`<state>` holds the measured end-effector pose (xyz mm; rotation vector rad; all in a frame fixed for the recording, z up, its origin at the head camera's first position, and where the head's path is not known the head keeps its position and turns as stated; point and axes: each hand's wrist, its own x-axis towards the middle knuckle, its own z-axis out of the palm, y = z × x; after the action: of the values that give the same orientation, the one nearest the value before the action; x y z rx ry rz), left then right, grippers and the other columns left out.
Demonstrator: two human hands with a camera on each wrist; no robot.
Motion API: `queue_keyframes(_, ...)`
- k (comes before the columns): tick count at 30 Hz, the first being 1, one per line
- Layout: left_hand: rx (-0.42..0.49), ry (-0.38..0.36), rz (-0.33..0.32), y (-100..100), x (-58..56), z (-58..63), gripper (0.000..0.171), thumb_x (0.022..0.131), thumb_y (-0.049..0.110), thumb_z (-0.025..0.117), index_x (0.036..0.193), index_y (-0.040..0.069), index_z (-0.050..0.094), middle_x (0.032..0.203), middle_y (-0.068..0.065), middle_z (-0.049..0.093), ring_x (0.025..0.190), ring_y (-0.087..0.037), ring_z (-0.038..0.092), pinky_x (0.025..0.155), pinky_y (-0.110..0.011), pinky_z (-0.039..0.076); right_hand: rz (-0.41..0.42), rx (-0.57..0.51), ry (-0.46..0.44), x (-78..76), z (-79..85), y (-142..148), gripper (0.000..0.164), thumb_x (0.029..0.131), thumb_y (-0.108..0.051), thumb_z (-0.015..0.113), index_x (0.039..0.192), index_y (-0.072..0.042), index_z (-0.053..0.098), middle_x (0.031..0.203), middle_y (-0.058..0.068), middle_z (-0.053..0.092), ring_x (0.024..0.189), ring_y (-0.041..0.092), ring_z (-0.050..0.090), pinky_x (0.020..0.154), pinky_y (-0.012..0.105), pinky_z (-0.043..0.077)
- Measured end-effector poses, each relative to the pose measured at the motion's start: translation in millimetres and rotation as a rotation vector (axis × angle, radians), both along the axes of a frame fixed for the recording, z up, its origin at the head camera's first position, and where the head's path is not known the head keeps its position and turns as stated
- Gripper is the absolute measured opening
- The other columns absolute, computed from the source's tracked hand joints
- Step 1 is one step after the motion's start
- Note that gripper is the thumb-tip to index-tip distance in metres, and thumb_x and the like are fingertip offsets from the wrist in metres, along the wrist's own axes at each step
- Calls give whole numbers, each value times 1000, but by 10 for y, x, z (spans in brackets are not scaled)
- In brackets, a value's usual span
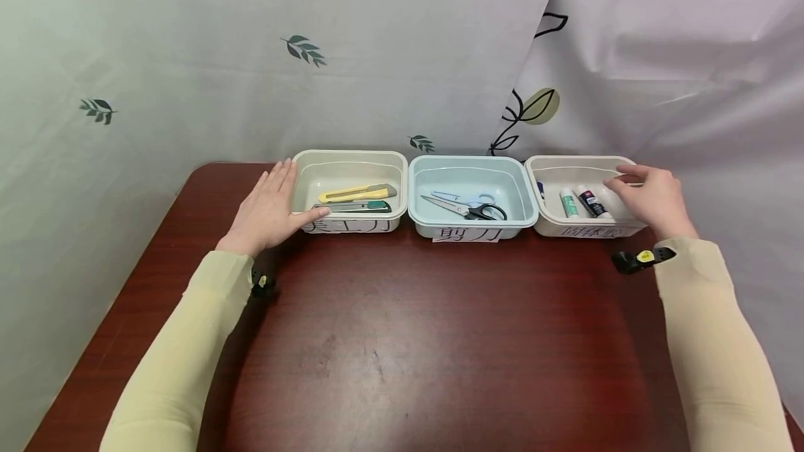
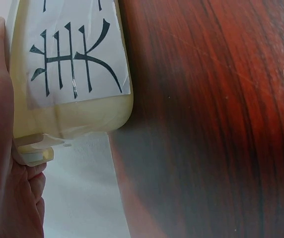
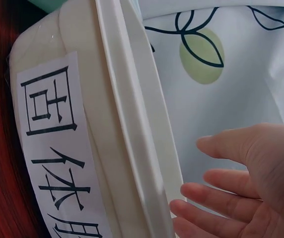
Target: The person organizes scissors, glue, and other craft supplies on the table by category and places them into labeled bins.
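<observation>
My left hand lies along the left side of a cream bin, its fingers straight and its thumb on the front rim. Inside that bin are a yellow utility knife and a dark one with a green part. My right hand hovers at the right edge of another cream bin, fingers loosely bent, with nothing in its grasp. That bin holds a green-and-white glue stick and a dark glue stick. A blue item at its left is mostly hidden.
Between the cream bins stands a light blue bin with black-handled scissors and light blue scissors. Each bin has a paper label in front. The row sits at the back of a dark red wooden table, before a patterned curtain.
</observation>
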<state>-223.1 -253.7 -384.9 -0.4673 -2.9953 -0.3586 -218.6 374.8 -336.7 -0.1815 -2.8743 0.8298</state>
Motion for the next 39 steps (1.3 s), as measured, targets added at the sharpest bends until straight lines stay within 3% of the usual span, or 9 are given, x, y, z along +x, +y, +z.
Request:
queue_keyframes(10, 10, -4, 3, 6, 3, -9, 115, 91, 78, 49, 161, -4, 8, 167, -23, 9, 154, -36, 7, 124, -44, 0, 58, 3, 31, 74, -38, -115, 60, 99, -43, 62, 137, 3, 61, 121, 29, 66, 113, 38, 63, 76, 23, 41)
queue_keyframes(13, 11, 1, 1, 4, -3, 10, 115, 91, 78, 49, 161, -4, 8, 167, -23, 9, 154, -35, 6, 124, -44, -1, 91, 7, 56, 95, -56, -187, 58, 99, -41, 64, 136, 4, 62, 120, 26, 68, 95, 7, 69, 75, 19, 42)
queue_keyframes(17, 14, 3, -1, 6, -7, 25, 115, 91, 77, 50, 161, -4, 8, 167, -23, 10, 154, -34, 5, 124, -44, 0, 119, 6, 91, 133, -29, -290, 57, 98, -41, 67, 137, 1, 63, 121, 21, 69, 77, -28, 46, 73, 18, 41)
queue_keyframes(20, 20, 5, -1, 1, -6, 15, 115, 91, 77, 51, 161, -5, 8, 166, -24, 11, 154, -34, 5, 124, -45, 1, 137, 1, 107, 164, 16, -364, 57, 97, -40, 69, 138, -1, 63, 123, 19, 69, 88, -15, 61, 72, 14, 41)
queue_keyframes(25, 20, -4, -7, 4, 6, -7, 115, 91, 77, 51, 161, -4, 8, 166, -24, 11, 154, -36, 6, 124, -45, 0, 192, -39, 126, 216, 74, -470, 55, 97, -33, 72, 138, 2, 61, 126, 24, 66, 109, 39, 67, 71, 1, 40)
queue_keyframes(30, 10, -6, -6, 6, 17, -6, 115, 91, 77, 50, 161, -4, 8, 167, -24, 11, 154, -36, 7, 124, -45, 0, 245, -83, 146, 253, 144, -591, 53, 97, -30, 71, 138, 2, 61, 128, 25, 64, 109, 41, 66, 75, 1, 43)
queue_keyframes(34, 35, -7, -2, 8, 23, -9, 116, 90, 77, 52, 161, -3, 9, 167, -23, 11, 154, -34, 6, 124, -44, 0, 269, -65, 179, 277, 198, -699, 52, 96, -30, 72, 137, 1, 63, 128, 23, 66, 110, 38, 66, 91, 30, 56)
queue_keyframes(37, 60, 1, 1, 1, 23, -15, 118, 88, 77, 55, 162, -2, 9, 167, -22, 10, 155, -31, 4, 124, -44, -1, 294, -40, 194, 287, 231, -774, 52, 96, -32, 73, 136, 0, 64, 130, 21, 65, 112, 39, 65, 94, 54, 51)
queue_keyframes(39, 79, 15, 3, -9, 21, -10, 120, 86, 77, 58, 162, -2, 10, 167, -21, 10, 155, -30, 4, 124, -44, -1, 309, -33, 197, 291, 245, -819, 52, 95, -34, 73, 136, -2, 65, 132, 19, 65, 113, 39, 64, 95, 55, 50)
